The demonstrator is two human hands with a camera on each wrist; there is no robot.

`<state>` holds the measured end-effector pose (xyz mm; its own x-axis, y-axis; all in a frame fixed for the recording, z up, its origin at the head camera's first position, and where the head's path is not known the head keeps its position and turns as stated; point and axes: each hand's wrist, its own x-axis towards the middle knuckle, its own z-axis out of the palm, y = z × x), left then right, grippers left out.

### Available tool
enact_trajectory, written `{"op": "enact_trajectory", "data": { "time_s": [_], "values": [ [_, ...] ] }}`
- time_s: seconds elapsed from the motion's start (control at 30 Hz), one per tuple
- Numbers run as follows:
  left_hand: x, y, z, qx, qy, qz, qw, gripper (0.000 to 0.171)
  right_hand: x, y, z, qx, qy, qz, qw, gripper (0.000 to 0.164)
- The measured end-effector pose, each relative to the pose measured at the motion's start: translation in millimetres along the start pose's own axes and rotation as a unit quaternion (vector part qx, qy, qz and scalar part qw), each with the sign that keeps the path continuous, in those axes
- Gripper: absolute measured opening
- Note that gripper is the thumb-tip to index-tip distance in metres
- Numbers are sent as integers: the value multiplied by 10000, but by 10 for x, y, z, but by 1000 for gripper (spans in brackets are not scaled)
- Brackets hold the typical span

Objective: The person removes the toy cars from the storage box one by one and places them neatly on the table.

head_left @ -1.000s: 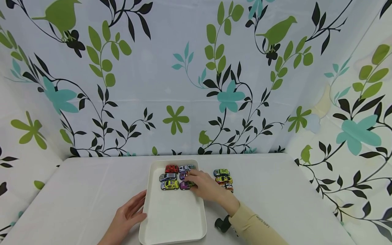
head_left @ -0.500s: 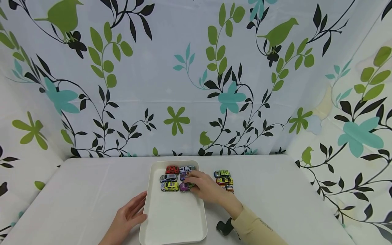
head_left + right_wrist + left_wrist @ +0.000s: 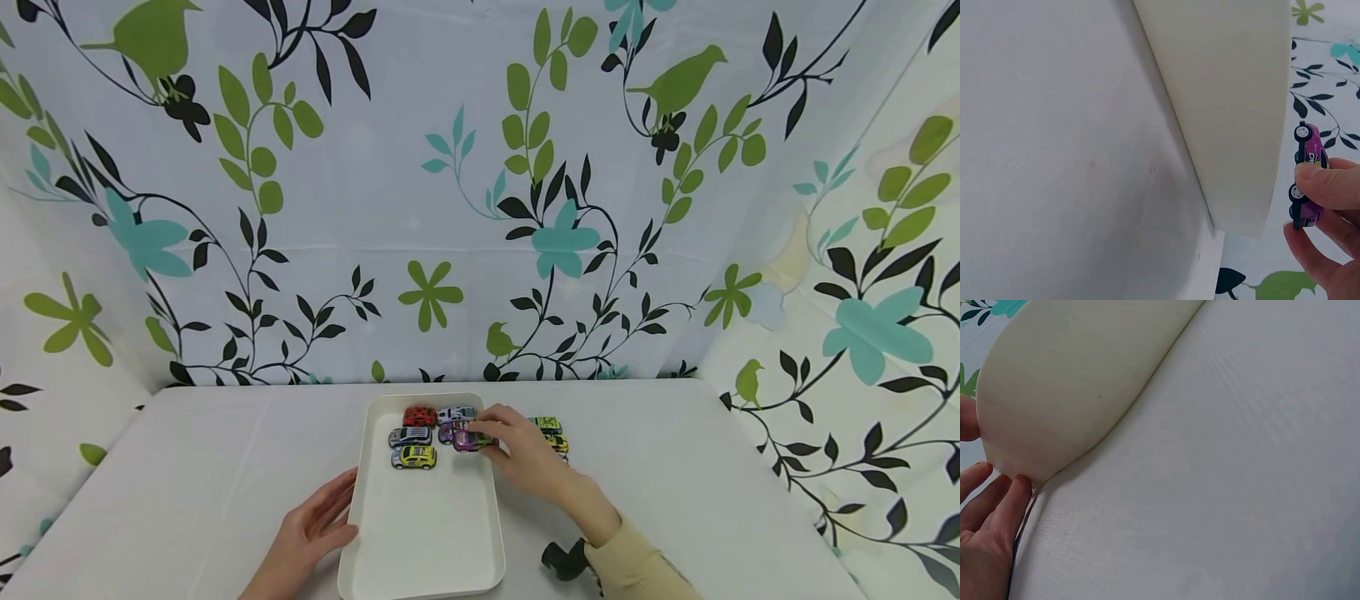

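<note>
A white tray (image 3: 420, 533) lies on the table. My right hand (image 3: 528, 454) pinches a purple toy car (image 3: 468, 440) above the tray's right rim. In the right wrist view the toy car (image 3: 1310, 175) is raised above rim height, its wheels facing the camera, between thumb and fingers. Toy cars stand in the tray's far half: a red one (image 3: 420, 416), a light blue one (image 3: 457, 413), a dark silver one (image 3: 409, 436) and a yellow one (image 3: 413, 457). Another purple car (image 3: 446, 432) is partly hidden by the held one. My left hand (image 3: 307, 529) touches the tray's left side with extended fingertips (image 3: 1021, 481).
Right of the tray, a green-yellow toy car (image 3: 546, 424) and a yellow one (image 3: 557, 442) stand on the table (image 3: 660, 467), partly behind my right hand. A black device (image 3: 564, 560) is at the right wrist. A patterned cloth (image 3: 360, 183) hangs behind.
My right hand has lifted the purple car from its place beside the yellow one and moved it up and to the right. The left hand keeps its place at the tray.
</note>
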<state>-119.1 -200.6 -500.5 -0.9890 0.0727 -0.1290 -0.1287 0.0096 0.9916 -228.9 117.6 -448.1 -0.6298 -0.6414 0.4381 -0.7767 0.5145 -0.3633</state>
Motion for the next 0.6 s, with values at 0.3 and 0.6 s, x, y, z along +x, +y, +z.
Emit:
{"op": "enact_trajectory", "data": {
  "time_s": [0.3,0.6],
  "values": [
    [-4,-4,-2,21,-28,100,9999,72,-110,79,-61,64,182,163,9997,34],
    [-15,5,5,1,-47,63,10000,73,-204,152,-83,141,341,266,9990,35]
  ]
}}
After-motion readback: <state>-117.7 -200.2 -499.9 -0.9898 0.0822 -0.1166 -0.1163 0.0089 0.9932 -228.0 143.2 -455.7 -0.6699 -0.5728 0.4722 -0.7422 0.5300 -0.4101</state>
